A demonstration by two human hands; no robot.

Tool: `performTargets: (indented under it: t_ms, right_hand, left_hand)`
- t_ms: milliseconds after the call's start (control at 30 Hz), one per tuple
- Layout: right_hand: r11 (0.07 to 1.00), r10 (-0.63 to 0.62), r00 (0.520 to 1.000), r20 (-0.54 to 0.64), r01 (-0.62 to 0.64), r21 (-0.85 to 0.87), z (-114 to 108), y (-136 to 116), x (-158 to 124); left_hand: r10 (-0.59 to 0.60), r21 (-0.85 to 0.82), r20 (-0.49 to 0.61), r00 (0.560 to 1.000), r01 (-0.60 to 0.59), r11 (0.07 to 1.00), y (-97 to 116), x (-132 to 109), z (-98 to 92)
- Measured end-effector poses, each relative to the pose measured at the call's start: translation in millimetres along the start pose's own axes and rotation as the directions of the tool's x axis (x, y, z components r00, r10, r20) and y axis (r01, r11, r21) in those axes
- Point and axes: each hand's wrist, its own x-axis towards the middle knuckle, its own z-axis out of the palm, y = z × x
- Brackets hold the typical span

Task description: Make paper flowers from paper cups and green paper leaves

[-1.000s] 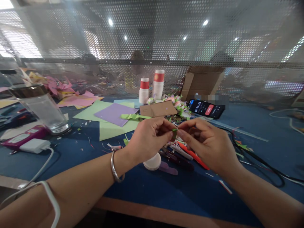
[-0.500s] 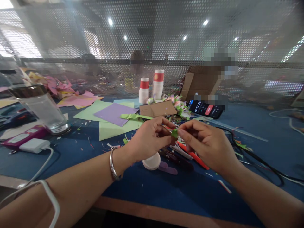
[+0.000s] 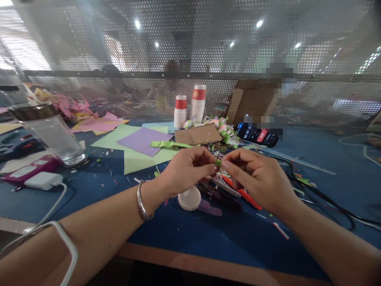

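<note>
Between my fingertips is a small piece of green paper (image 3: 218, 163), pinched from both sides above the table. My left hand (image 3: 190, 169) grips it with thumb and bent fingers; a silver bangle circles that wrist. Facing it, my right hand (image 3: 253, 172) pinches the paper's other edge. Just below my left hand a round white disc or lid (image 3: 189, 199) rests on the blue table (image 3: 166, 246). Purple curved paper pieces (image 3: 211, 208) poke out beside it. Under my hands lie an orange-red tool (image 3: 245, 194) and a dark-handled one (image 3: 226, 200), both partly covered.
Green sheets (image 3: 143, 163) and a purple sheet (image 3: 145, 141) lie left of centre. Behind are stacked paper cups (image 3: 199, 104), a cardboard piece (image 3: 198, 135), paper flowers (image 3: 224, 129) and a phone (image 3: 257, 134). A glass jar (image 3: 56, 135) stands left; black cables (image 3: 321, 198) run right.
The green piece looks smaller and more folded between my fingertips. My left fingers have shifted slightly around it, while my right hand has barely moved.
</note>
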Motion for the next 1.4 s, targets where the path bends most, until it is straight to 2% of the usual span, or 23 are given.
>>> performTargets:
  t_ms: [167,233,333,433,500,733,833,900,1000,1133,1233,1400]
  right_hand:
    - [0.998,-0.031,0.999,0.019,0.032,-0.053,1,4,-1]
    - [0.985,-0.068,0.996,0.06,0.077,-0.157,0,6,0]
    - [0.904,-0.12,0.966,0.231,0.202,-0.377,-2,11,2]
    - [0.794,-0.037,0.903,0.428,0.287,-0.536,-1,15,2]
    - [0.735,0.03,0.867,0.497,0.318,-0.599,0,16,0]
    - [0.637,0.082,0.835,0.545,0.376,-0.672,5,9,-5]
    - [0.623,0.092,0.846,0.526,0.363,-0.693,6,6,-5]
    - [0.649,0.102,0.867,0.488,0.314,-0.693,5,6,-4]
    - [0.749,0.067,0.906,0.418,0.231,-0.62,2,9,1]
    - [0.886,-0.017,0.971,0.24,0.126,-0.445,-3,9,4]
    - [0.941,0.024,0.989,0.143,0.026,-0.338,-3,7,2]
    - [0.969,0.053,0.998,0.044,-0.041,-0.243,-2,7,2]
  left_hand:
    - [0.024,0.069,-0.013,1.0,-0.023,0.997,4,0,-2.2]
    - [0.032,0.051,-0.084,0.996,-0.028,0.998,5,2,-5.6]
    - [0.066,-0.001,-0.233,0.97,-0.069,0.998,5,7,-12.1]
    - [0.052,-0.071,-0.306,0.951,-0.077,0.994,5,12,-16.3]
    - [0.038,-0.112,-0.319,0.947,-0.077,0.991,4,14,-16.8]
    - [0.086,-0.086,-0.329,0.94,-0.121,0.989,4,12,-15.3]
    - [0.109,-0.068,-0.358,0.927,-0.143,0.987,5,11,-15.9]
    - [0.111,-0.075,-0.39,0.914,-0.152,0.986,6,11,-16.2]
    - [0.087,-0.133,-0.456,0.886,-0.165,0.977,8,10,-16.0]
    - [-0.003,-0.25,-0.495,0.869,-0.139,0.958,10,9,-12.6]
    - [-0.108,-0.34,-0.447,0.888,-0.057,0.939,11,7,-6.2]
    - [-0.205,-0.457,-0.217,0.954,0.087,0.885,9,3,4.5]
